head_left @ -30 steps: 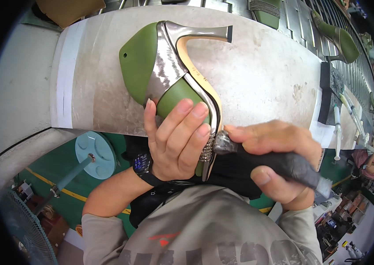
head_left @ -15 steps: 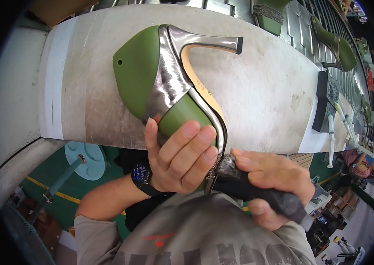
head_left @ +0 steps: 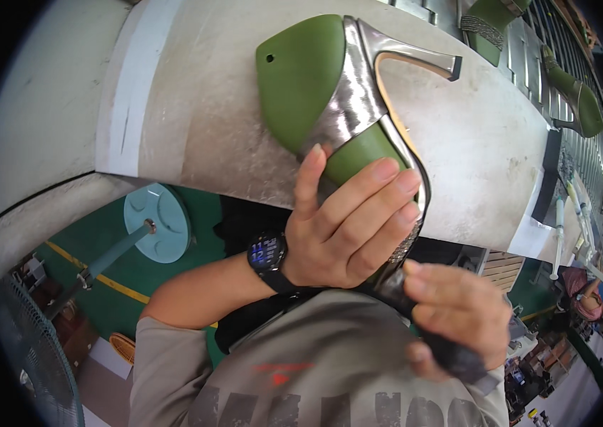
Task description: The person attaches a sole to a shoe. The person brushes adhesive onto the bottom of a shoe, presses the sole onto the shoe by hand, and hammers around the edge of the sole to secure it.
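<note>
A metallic silver high-heeled shoe point(head_left: 355, 99) lies on its side on a green shoe last point(head_left: 301, 75). The thin heel point(head_left: 415, 51) points to the right, and a glittery band shows near the toe end. Wrapped around the toe half, my left hand point(head_left: 348, 231) holds the shoe from below with its fingers spread over the last. My right hand point(head_left: 462, 306) grips a dark-handled tool point(head_left: 451, 352), partly blurred. The tool's front end is close to the shoe's toe; whether it touches cannot be made out.
The pale worktable point(head_left: 202, 135) is under the shoe. More green shoe lasts with shoes point(head_left: 578, 107) sit on a metal roller conveyor beyond. At right are a black block point(head_left: 548, 167) and syringes point(head_left: 559, 231). A blue-green round stool point(head_left: 163, 224) and a fan point(head_left: 31, 349) stand left.
The view has shifted, so the shoe and both hands appear farther right. My left hand keeps its hold. The tool in my right hand has moved slightly down relative to the toe.
</note>
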`<control>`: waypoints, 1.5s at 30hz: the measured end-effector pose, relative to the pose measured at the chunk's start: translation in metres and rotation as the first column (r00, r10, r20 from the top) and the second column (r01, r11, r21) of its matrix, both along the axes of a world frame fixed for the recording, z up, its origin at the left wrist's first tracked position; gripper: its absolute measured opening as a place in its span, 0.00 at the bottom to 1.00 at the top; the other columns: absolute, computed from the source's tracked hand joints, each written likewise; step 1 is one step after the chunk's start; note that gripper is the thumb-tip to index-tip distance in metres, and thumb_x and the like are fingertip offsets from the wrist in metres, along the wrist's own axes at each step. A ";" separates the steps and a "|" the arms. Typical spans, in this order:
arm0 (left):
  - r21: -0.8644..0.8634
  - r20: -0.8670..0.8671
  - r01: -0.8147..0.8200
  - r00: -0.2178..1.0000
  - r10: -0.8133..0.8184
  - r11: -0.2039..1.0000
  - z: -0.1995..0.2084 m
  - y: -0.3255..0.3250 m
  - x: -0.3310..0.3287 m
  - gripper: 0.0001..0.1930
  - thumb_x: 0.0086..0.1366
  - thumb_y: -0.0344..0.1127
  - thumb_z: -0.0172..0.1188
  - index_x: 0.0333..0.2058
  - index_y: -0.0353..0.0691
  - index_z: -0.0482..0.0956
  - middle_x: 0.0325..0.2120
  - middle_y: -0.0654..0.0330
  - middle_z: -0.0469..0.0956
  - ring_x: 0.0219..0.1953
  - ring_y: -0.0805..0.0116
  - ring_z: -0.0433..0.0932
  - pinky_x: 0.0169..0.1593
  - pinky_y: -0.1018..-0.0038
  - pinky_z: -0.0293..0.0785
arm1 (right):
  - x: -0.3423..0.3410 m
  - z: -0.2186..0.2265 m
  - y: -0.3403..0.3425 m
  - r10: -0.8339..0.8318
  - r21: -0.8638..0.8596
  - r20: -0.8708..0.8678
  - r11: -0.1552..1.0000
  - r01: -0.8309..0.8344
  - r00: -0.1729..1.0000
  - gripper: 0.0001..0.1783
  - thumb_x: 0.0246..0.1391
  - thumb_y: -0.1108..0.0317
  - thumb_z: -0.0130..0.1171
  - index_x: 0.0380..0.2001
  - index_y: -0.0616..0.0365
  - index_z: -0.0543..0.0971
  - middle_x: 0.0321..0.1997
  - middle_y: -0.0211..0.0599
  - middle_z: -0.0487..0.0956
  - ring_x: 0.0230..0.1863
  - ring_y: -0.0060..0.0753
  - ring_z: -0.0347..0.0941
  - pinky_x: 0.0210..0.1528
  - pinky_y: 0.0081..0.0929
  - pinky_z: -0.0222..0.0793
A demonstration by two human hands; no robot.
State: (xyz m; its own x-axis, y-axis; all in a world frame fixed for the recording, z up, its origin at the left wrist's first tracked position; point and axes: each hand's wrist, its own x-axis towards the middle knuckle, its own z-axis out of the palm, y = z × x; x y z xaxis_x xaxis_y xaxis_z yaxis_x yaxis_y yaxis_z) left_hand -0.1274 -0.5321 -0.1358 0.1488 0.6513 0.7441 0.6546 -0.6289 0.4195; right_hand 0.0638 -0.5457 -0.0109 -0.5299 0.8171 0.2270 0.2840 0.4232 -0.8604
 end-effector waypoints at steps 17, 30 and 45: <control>0.035 0.012 0.021 1.000 -0.021 0.999 -0.012 -0.004 -0.001 0.13 0.73 0.36 0.60 0.54 0.48 0.76 0.57 0.62 0.79 0.63 0.61 0.75 0.75 0.30 0.46 | 0.014 0.015 0.047 -0.357 -0.636 -0.182 0.753 0.167 0.916 0.16 0.61 0.74 0.65 0.49 0.72 0.78 0.52 0.61 0.84 0.55 0.46 0.83 0.61 0.39 0.78; 0.020 0.020 0.023 1.000 -0.023 1.000 -0.012 -0.002 -0.003 0.12 0.73 0.44 0.57 0.53 0.55 0.78 0.55 0.73 0.79 0.64 0.71 0.73 0.75 0.30 0.42 | -0.035 0.023 0.148 -0.246 -0.725 0.193 0.617 0.307 0.950 0.20 0.49 0.61 0.65 0.36 0.70 0.82 0.38 0.57 0.88 0.30 0.30 0.83 0.33 0.24 0.81; -0.025 0.024 0.109 0.994 -0.109 0.994 -0.008 -0.002 -0.012 0.14 0.71 0.42 0.61 0.54 0.53 0.76 0.55 0.70 0.80 0.64 0.72 0.75 0.76 0.33 0.41 | -0.048 0.019 0.189 0.086 -0.321 0.329 0.947 0.026 0.940 0.15 0.51 0.62 0.67 0.35 0.64 0.86 0.32 0.37 0.88 0.18 0.14 0.72 0.19 0.15 0.68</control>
State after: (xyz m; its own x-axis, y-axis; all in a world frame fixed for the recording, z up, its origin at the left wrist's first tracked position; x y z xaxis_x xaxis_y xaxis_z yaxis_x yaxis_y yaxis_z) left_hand -0.1391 -0.5341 -0.1442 0.2030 0.6518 0.7307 0.5729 -0.6843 0.4511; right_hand 0.0154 -0.3565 0.0077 -0.5542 0.7985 -0.2350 0.5700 0.1583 -0.8062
